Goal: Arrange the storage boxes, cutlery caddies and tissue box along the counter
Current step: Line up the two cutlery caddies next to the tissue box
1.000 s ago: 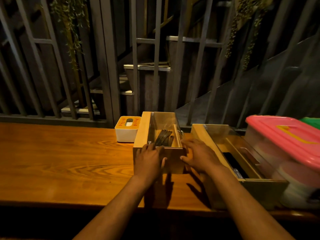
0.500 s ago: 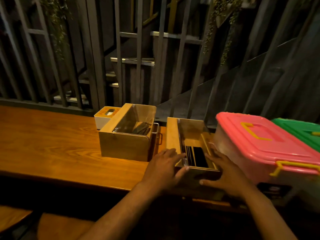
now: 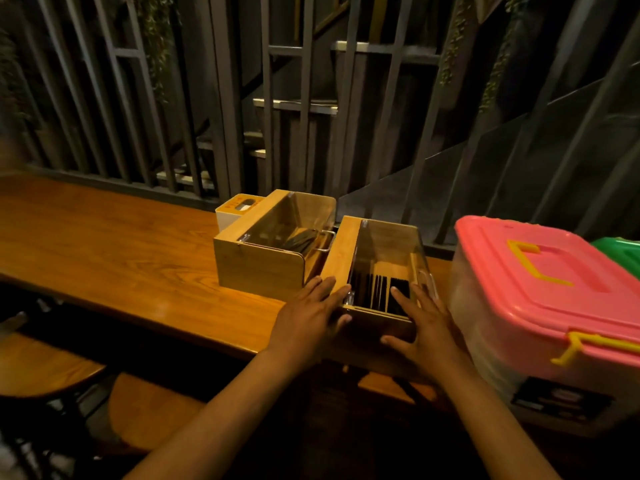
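Note:
Two wooden cutlery caddies with clear lids stand on the wooden counter (image 3: 114, 244). The right caddy (image 3: 341, 252) holds dark cutlery; my left hand (image 3: 308, 317) presses on its left front corner and my right hand (image 3: 424, 323) on its right front corner. The left caddy (image 3: 258, 268) sits free just beside it. A white tissue box (image 3: 232, 211) with an orange top stands behind the left caddy. To the right is a clear storage box with a pink lid (image 3: 543, 289), and past it a box with a green lid (image 3: 620, 249).
A dark metal railing (image 3: 221, 98) and a stairway rise behind the counter's back edge. Wooden stool seats (image 3: 145, 407) stand below the counter's front edge at lower left. The counter runs bare to the left.
My hands left the left caddy and moved right onto the right caddy, which now sits straighter and close beside the left one. My view shifted right, revealing the green-lidded box.

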Motion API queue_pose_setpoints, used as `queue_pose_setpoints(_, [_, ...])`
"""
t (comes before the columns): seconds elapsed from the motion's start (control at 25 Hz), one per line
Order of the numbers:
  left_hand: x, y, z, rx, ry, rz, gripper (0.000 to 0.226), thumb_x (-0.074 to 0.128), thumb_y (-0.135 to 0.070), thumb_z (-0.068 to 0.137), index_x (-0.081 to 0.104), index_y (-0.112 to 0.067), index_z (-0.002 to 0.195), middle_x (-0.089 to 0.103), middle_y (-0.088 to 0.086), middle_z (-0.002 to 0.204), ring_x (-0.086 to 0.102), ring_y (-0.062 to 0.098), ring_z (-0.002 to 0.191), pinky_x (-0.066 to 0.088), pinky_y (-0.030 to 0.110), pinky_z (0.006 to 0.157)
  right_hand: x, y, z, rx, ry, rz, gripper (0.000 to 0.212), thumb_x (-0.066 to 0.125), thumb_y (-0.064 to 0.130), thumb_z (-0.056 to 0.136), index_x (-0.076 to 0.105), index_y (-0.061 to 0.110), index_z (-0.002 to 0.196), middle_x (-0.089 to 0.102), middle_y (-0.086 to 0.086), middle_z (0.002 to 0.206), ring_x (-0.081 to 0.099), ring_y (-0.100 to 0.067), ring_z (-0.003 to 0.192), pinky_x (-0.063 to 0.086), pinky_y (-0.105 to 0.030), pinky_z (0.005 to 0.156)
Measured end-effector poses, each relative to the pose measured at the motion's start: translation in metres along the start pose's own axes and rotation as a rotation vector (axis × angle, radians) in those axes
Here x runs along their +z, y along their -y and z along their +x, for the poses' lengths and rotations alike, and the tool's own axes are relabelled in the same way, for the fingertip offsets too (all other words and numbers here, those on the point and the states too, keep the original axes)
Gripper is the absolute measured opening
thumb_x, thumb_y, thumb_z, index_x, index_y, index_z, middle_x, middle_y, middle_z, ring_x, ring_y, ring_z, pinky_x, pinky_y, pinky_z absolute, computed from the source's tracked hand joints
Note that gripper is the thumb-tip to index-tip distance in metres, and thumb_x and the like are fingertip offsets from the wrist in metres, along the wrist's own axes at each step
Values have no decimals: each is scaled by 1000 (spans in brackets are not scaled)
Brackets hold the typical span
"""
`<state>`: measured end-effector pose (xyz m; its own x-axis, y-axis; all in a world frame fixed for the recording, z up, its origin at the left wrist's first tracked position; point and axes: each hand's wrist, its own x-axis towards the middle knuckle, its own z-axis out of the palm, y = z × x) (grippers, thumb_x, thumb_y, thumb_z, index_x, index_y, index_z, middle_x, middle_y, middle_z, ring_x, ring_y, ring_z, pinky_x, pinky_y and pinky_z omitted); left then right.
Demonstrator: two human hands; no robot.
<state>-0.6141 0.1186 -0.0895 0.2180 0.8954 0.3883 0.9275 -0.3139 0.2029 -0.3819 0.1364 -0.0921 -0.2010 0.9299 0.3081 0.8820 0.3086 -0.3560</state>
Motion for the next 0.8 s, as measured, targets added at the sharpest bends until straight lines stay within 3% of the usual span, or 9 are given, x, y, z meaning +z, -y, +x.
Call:
queue_pose_setpoints(0.12, [1, 9, 11, -7, 6, -11, 57, 40, -53, 97, 27, -37, 150, 26, -4, 160, 16, 20, 148, 33, 35, 109, 11, -2, 19, -22, -47, 45, 89, 82, 39, 70, 32, 37, 144, 19, -5, 160, 5, -30, 148, 9, -51, 120])
queue_pose_setpoints(0.32, [13, 19, 28, 16, -32, -43, 56, 42, -51, 97, 32, -32, 149, 30, 3, 158, 22, 25, 147, 30, 39, 113, 25, -17, 41, -114, -152, 63, 92, 92, 28, 55, 49, 22, 136, 42, -20, 147, 35, -39, 138, 30, -63, 108])
queue_pose_setpoints(0.8, [27, 40, 75, 98, -15, 81, 57, 36, -47, 100, 22, -27, 152, 27, 9, 158, 17, 29, 147, 6, 48, 119, 25, -19, 83, -40, -103, 43, 90, 91, 23, 58, 49, 16, 137, 42, -23, 146, 37, -45, 135, 31, -65, 106])
